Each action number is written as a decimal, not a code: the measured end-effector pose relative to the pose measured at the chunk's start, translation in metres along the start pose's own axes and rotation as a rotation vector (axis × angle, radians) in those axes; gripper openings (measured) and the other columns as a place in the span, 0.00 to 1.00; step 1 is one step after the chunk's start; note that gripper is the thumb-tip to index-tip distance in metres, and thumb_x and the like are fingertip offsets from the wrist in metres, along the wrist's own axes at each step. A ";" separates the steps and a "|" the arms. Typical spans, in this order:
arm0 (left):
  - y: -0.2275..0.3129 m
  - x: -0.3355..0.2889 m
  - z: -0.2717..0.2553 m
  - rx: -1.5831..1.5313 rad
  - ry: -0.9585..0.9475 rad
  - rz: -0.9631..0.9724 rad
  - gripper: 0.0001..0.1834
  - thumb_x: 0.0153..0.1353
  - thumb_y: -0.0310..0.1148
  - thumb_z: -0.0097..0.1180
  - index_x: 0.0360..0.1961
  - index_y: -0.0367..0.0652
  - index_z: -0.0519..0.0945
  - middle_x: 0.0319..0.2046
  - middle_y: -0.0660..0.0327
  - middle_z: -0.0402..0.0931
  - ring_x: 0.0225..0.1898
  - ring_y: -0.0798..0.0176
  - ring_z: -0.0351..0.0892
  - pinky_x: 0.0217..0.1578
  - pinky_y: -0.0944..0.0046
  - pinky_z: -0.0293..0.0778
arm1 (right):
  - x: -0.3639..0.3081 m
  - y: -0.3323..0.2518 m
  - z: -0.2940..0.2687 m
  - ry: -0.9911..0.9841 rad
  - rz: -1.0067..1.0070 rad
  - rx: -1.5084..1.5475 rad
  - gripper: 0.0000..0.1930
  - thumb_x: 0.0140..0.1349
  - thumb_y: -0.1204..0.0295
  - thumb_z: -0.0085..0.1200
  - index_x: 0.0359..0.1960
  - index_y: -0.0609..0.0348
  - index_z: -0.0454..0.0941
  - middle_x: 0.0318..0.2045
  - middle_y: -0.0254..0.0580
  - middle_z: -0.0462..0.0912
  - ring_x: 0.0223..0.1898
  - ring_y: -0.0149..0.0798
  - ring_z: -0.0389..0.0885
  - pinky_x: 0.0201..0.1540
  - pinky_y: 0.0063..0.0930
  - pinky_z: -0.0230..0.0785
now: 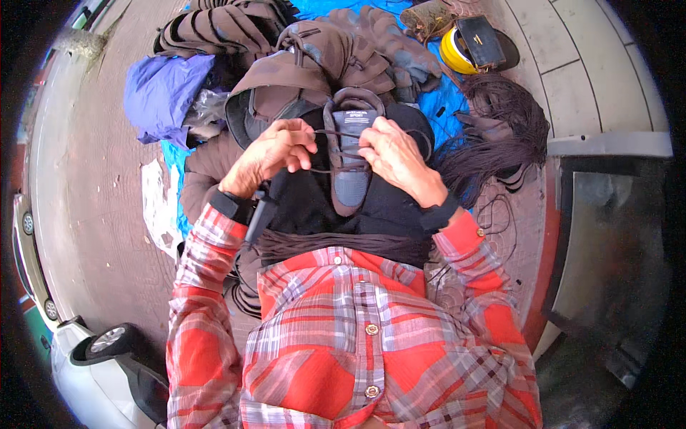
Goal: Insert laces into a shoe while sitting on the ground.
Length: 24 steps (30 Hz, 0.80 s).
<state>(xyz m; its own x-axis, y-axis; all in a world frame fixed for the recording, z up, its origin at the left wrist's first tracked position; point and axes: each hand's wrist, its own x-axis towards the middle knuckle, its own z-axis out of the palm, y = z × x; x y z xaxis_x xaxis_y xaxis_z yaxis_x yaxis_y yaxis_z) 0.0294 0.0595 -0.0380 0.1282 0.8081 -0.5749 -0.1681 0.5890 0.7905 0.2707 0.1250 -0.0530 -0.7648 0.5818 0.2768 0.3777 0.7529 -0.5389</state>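
Observation:
A dark grey-blue shoe upper (350,191) lies on my black-clad lap with its toe end toward me and its tongue at the far end. A thin dark shoelace (326,171) crosses its eyelets. My left hand (280,149), just left of the upper, is closed with the lace drawn out sideways at its fingertips. On the right edge of the upper, my right hand (401,159) pinches at the lace, its fingertips partly hidden. A bundle of dark laces (343,247) rests across my waist.
Brown shoe uppers (311,46) are heaped ahead on a blue sheet (444,132). Purple plastic (168,93) lies left, and a mass of dark laces (511,136) right. A yellow round container with a black wallet (480,43) stands far right. Parked vehicles (93,379) show at left.

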 end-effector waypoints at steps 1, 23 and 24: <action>-0.007 0.004 -0.002 -0.124 -0.032 -0.007 0.03 0.57 0.27 0.50 0.33 0.42 0.71 0.27 0.61 0.76 0.16 0.70 0.74 0.10 0.75 0.64 | 0.001 0.000 -0.006 -0.009 -0.019 -0.039 0.09 0.47 0.73 0.60 0.27 0.59 0.72 0.28 0.43 0.70 0.35 0.49 0.71 0.36 0.40 0.66; 0.122 -0.156 -0.039 -0.976 -0.290 0.796 0.04 0.63 0.23 0.36 0.35 0.33 0.63 0.26 0.61 0.63 0.08 0.75 0.57 0.10 0.78 0.53 | 0.062 -0.016 -0.042 -0.041 0.233 0.613 0.08 0.59 0.69 0.55 0.34 0.62 0.77 0.30 0.36 0.80 0.33 0.26 0.76 0.36 0.23 0.70; 0.133 -0.154 -0.016 -0.751 -0.287 0.838 0.04 0.64 0.24 0.36 0.34 0.33 0.62 0.25 0.61 0.63 0.08 0.76 0.57 0.10 0.78 0.54 | 0.080 -0.051 -0.047 0.048 0.088 0.717 0.08 0.60 0.70 0.54 0.35 0.62 0.77 0.30 0.36 0.80 0.34 0.27 0.77 0.38 0.24 0.71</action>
<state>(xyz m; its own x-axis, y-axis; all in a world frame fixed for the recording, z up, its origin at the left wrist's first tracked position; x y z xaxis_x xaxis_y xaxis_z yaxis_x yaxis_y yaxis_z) -0.0286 0.0132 0.1525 -0.0965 0.9720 0.2143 -0.8304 -0.1973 0.5210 0.2148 0.1473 0.0338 -0.7172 0.6562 0.2345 -0.0112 0.3256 -0.9454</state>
